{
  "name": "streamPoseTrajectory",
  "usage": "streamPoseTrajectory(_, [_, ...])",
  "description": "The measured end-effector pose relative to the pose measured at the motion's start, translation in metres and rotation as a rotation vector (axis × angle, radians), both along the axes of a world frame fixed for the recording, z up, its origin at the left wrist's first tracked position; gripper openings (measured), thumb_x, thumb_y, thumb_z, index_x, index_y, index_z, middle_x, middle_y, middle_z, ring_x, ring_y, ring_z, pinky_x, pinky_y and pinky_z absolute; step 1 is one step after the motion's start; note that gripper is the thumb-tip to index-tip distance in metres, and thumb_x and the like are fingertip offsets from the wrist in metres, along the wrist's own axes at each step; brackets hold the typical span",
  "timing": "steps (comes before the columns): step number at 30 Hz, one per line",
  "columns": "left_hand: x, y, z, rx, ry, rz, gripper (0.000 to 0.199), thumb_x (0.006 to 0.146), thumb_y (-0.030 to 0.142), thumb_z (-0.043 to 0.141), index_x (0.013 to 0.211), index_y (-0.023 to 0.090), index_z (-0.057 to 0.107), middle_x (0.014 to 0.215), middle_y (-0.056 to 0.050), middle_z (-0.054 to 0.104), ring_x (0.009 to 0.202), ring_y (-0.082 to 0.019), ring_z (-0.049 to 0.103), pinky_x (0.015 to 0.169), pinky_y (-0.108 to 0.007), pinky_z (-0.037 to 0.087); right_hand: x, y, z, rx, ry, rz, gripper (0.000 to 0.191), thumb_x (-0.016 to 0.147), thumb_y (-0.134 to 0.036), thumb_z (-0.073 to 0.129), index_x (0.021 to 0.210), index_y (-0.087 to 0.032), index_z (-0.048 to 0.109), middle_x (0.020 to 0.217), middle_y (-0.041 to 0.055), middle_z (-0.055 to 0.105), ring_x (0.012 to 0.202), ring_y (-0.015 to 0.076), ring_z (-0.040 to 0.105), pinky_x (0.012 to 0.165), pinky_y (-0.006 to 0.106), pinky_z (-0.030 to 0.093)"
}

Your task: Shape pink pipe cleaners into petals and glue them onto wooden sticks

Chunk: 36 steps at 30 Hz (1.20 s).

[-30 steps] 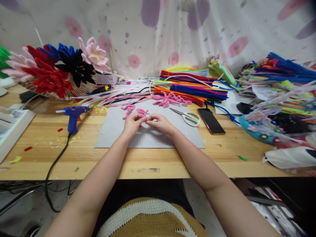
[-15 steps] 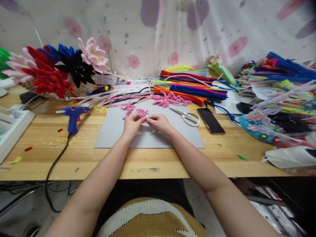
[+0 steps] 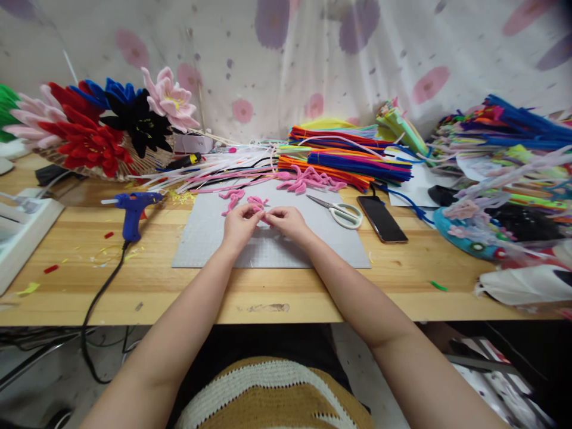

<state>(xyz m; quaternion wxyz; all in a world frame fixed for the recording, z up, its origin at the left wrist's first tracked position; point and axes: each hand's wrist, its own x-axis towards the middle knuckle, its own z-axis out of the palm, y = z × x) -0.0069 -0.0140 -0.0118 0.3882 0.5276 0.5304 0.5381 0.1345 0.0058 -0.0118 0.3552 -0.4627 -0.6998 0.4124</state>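
Note:
Over the grey mat (image 3: 201,238), my left hand (image 3: 241,224) and my right hand (image 3: 287,223) pinch a small pink fuzzy piece between them, their fingertips nearly touching. Most of that piece is hidden by the fingers. Just behind my hands lie short curled pink pieces (image 3: 233,199) of pipe cleaner. A larger heap of pink pieces (image 3: 308,179) rests at the back of the mat. To the right of my right hand are scissors (image 3: 343,214) with pale handles, lying partly opened.
A blue glue gun (image 3: 131,217) with a black cord stands at the left. A phone (image 3: 382,219) lies right of the mat. Bundles of coloured pipe cleaners (image 3: 357,164) line the back. Fuzzy flowers (image 3: 96,146) fill the back left; a white power strip (image 3: 27,238) sits far left.
My fingertips have shifted very slightly around the pink piece. Everything else looks the same.

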Motion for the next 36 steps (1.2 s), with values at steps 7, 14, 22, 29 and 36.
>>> streamPoseTrajectory(7, [0.0, 0.0, 0.002, -0.022, 0.015, 0.009, 0.018, 0.062, 0.029, 0.067, 0.073, 0.016, 0.068, 0.065, -0.001, 0.063, 0.056, -0.012, 0.053, 0.049, -0.022, 0.044, -0.001, -0.002, 0.0, 0.063, 0.002, -0.031, 0.028, 0.072, -0.037, 0.052, 0.066, -0.014, 0.067, 0.062, 0.0019, 0.06, 0.055, 0.0099, 0.05, 0.049, 0.021, 0.035])
streamPoseTrajectory(14, [-0.006, 0.002, 0.001, -0.052, 0.029, -0.042, 0.026, 0.062, 0.03, 0.067, 0.085, 0.017, 0.07, 0.067, -0.002, 0.065, 0.056, -0.012, 0.054, 0.047, -0.022, 0.044, -0.002, -0.005, 0.001, -0.071, 0.104, -0.029, 0.025, 0.067, -0.037, 0.055, 0.065, -0.014, 0.066, 0.062, 0.0014, 0.059, 0.047, 0.0085, 0.047, 0.042, 0.021, 0.036])
streamPoseTrajectory(22, [-0.006, -0.002, 0.009, -0.062, 0.088, -0.076, 0.031, 0.062, 0.028, 0.066, 0.09, 0.017, 0.071, 0.066, -0.001, 0.063, 0.056, -0.012, 0.051, 0.049, -0.025, 0.046, -0.003, -0.005, 0.004, -0.218, 0.19, 0.019, 0.017, 0.063, -0.03, 0.057, 0.062, -0.014, 0.063, 0.052, -0.0006, 0.055, 0.043, 0.008, 0.047, 0.044, 0.021, 0.041])
streamPoseTrajectory(29, [-0.004, -0.003, 0.01, -0.105, 0.108, -0.087, 0.032, 0.06, 0.025, 0.066, 0.091, 0.017, 0.071, 0.066, -0.002, 0.065, 0.056, -0.014, 0.052, 0.047, -0.026, 0.046, -0.001, -0.004, 0.001, -0.183, 0.132, 0.03, 0.014, 0.063, -0.026, 0.058, 0.062, -0.013, 0.063, 0.051, 0.0, 0.057, 0.044, 0.0088, 0.05, 0.046, 0.022, 0.041])
streamPoseTrajectory(36, [-0.006, -0.008, 0.02, -0.232, -0.119, -0.272, 0.04, 0.052, 0.033, 0.074, 0.086, 0.012, 0.071, 0.101, -0.011, 0.066, 0.067, -0.015, 0.059, 0.049, -0.025, 0.048, 0.008, -0.003, 0.006, -0.279, 0.267, 0.154, 0.015, 0.061, -0.027, 0.059, 0.061, -0.012, 0.062, 0.047, -0.0027, 0.055, 0.044, 0.008, 0.05, 0.048, 0.021, 0.042])
